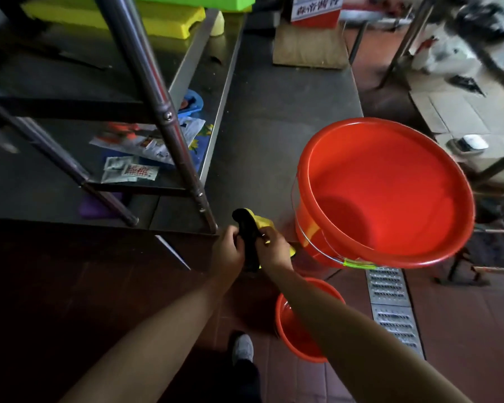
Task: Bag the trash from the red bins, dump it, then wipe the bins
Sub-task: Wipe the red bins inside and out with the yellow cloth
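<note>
Now both hands, left [227, 248] and right [274, 248], grip yellow-black cloth [249, 231] beside empty red bin [390, 181] at surface [274, 117] edge. Risk: hard wiping may push bin off onto second bin [291, 341] on floor.

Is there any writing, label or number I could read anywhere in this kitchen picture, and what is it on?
White sign with dark characters on the red box at the top: seen upside down and blurred, unreadable.
Printed packets on the lower shelf: print too small and blurred to read.
Large red bin, small red bin, cloth in both hands: no writing visible.
</note>
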{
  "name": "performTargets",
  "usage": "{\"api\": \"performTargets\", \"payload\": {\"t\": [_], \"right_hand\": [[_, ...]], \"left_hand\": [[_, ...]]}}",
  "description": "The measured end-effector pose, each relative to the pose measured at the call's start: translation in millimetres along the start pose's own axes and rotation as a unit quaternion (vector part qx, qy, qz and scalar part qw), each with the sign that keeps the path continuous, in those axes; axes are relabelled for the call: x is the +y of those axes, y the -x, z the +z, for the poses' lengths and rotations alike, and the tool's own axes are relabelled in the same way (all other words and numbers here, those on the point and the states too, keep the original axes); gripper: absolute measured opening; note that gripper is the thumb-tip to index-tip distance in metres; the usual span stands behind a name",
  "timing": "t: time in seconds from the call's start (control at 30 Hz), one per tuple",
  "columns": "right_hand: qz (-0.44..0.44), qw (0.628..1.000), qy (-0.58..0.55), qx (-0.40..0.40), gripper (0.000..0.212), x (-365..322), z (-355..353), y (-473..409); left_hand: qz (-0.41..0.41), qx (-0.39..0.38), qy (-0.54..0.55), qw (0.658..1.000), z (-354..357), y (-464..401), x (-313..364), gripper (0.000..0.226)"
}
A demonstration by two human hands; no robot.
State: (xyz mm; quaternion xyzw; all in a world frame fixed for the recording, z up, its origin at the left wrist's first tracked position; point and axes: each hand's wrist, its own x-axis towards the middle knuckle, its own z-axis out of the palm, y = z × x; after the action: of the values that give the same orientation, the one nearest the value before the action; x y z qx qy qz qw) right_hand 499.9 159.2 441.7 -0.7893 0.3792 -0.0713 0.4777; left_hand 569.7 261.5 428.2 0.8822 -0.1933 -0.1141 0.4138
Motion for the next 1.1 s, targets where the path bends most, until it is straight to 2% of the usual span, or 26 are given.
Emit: {"api": "performTargets", "payload": {"t": [0.07, 0.2, 0.37, 0.53, 0.6, 0.77, 0.87, 0.97, 1.03, 1.1], "right_hand": [[-0.034, 0.999, -0.021, 0.006, 0.025, 0.0, -15.6, 29.0], [-0.045, 0.998, -0.039, -0.011, 0.011, 10.0, -60.4, 83.5], [-0.062, 0.996, -0.042, -0.042, 0.026, 27.8, -122.3, 134.0], [0.035, 0.972, -0.210, -0.101, 0.047, 46.5, -173.1, 185.6], [0.065, 0.963, -0.239, -0.110, 0.046, 54.9, -188.3, 204.6], [0.105, 0.944, -0.304, -0.074, 0.031, 68.0, -211.5, 250.0], [0.094, 0.937, -0.334, -0.040, 0.024, 78.6, -224.9, 265.0], [0.065, 0.933, -0.350, -0.059, 0.027, 92.5, -237.7, 274.4], [0.032, 0.934, -0.348, -0.071, 0.035, 100.4, -242.8, 279.8], [0.003, 0.945, -0.322, -0.058, 0.043, 102.5, -246.7, 284.6]], "left_hand": [[0.017, 0.010, -0.011, 1.000, -13.7, 30.8, 13.8, 0.007], [0.050, 0.004, -0.026, 0.998, -32.9, 91.5, 47.7, 0.013], [-0.001, -0.089, 0.014, 0.996, -39.9, 155.8, 96.8, 0.011], [-0.050, -0.122, 0.099, 0.986, -30.0, 210.3, 125.1, 0.006], [-0.070, -0.141, 0.130, 0.979, -20.7, 223.7, 133.8, 0.006], [-0.114, -0.193, 0.211, 0.951, 6.3, 247.5, 154.0, 0.008], [-0.132, -0.223, 0.263, 0.929, 18.2, 260.2, 165.3, 0.009], [-0.156, -0.234, 0.317, 0.906, 22.4, 268.3, 179.6, 0.020], [-0.178, -0.256, 0.364, 0.878, 23.4, 275.2, 191.0, 0.028], [-0.176, -0.284, 0.374, 0.865, 22.8, 281.3, 201.3, 0.034]]}}
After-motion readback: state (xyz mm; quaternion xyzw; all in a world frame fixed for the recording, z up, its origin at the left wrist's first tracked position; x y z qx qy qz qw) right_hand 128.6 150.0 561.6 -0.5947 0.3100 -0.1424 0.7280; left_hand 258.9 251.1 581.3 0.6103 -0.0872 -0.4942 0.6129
